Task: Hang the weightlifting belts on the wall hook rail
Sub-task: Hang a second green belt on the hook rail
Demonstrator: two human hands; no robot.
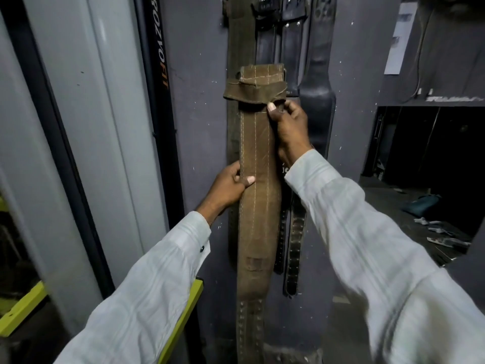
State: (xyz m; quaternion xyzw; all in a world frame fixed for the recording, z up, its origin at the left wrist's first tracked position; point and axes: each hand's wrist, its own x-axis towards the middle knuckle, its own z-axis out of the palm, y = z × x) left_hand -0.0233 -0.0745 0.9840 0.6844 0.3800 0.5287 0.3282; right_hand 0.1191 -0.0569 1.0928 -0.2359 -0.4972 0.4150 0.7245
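Both hands' fingers (pixel 273 107) pinch brown belt (pixel 258 164) — opposite edges.

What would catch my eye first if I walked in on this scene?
Probably the long brown suede belt held upright in the centre, with pale stitching running down it. The left hand grips its left edge at mid-height, while the right hand pinches it near the folded top. Behind it, several black leather belts already hang on the dark grey wall.
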